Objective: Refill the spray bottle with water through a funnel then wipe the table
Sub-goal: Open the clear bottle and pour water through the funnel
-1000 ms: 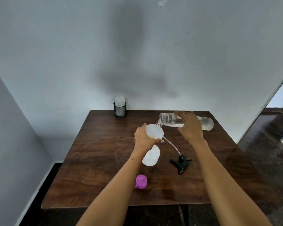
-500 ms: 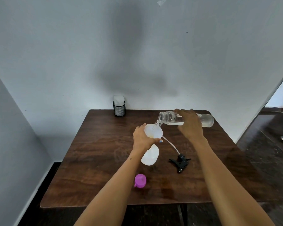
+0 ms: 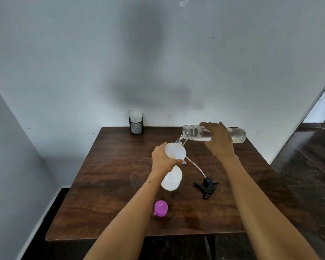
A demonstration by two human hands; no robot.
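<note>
Left of centre, a black mesh cup (image 3: pixel 136 126) stands at the far edge of the dark wooden desk (image 3: pixel 109 177). At centre, the left hand (image 3: pixel 162 160) closes its grip around a translucent white funnel (image 3: pixel 175 150) seated on the white plastic spray bottle (image 3: pixel 171 178); a purple cap (image 3: pixel 160 208) lies below. Right of centre, the right hand (image 3: pixel 218 140) holds a clear water bottle (image 3: pixel 214 133) nearly horizontal, pouring. The black trigger sprayer (image 3: pixel 206 186) lies detached. Refilling is under way; recapping and wiping appear to remain.
</note>
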